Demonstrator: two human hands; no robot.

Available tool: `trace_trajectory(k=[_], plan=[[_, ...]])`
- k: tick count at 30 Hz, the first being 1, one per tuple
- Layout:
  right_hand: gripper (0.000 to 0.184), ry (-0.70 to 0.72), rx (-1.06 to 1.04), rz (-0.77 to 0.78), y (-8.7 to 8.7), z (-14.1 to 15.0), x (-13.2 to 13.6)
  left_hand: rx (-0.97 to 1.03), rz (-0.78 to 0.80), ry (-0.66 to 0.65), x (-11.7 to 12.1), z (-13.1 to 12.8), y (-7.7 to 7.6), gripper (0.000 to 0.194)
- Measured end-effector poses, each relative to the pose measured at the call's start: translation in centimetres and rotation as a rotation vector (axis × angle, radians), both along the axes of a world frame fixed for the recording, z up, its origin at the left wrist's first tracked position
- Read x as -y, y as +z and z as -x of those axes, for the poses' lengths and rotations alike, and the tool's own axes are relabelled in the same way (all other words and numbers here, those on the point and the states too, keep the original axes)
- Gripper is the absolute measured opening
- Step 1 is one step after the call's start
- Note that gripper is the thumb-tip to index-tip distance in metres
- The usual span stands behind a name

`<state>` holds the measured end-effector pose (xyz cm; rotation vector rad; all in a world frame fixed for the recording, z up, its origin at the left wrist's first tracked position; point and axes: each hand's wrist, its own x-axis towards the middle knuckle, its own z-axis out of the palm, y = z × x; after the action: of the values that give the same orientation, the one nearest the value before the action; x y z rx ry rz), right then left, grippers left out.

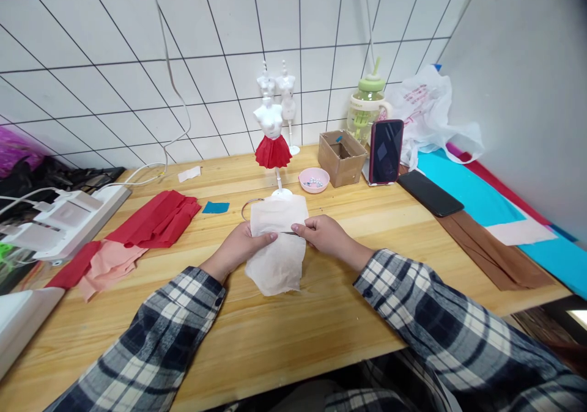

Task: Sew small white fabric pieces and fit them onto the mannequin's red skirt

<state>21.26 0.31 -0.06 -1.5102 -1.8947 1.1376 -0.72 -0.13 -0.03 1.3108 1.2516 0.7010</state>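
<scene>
Your left hand (239, 248) and right hand (329, 238) hold a thin whitish cloth (277, 268) above the near middle of the wooden table (247, 351), its lower part hanging toward you. Your left fingers pinch it from the left, thumb on top; your right fingers grip its right edge, thumb also on top. Between your thumbs runs a narrow dark line; you cannot tell what it is. Just beyond the cloth stands a small white dress form (269, 121) wearing a red skirt (273, 152). Right of it sit a pink bowl (302, 183) of small shiny pieces, an open cardboard box (349, 169) and an upright phone (386, 150). Off to your left lie folded red fabric (158, 219) and a blue scrap (215, 208); at right, a black phone (430, 192) lies partly over brown fabric (499, 254).
</scene>
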Motion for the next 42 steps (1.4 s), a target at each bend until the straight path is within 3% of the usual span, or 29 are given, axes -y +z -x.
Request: trace_trajectory(k=[42], plan=[[0.045,-0.024,0.019,-0.087,-0.9,0.4,0.1,-0.046,-0.068,-0.037,-0.1,0.0,-0.4,0.065]])
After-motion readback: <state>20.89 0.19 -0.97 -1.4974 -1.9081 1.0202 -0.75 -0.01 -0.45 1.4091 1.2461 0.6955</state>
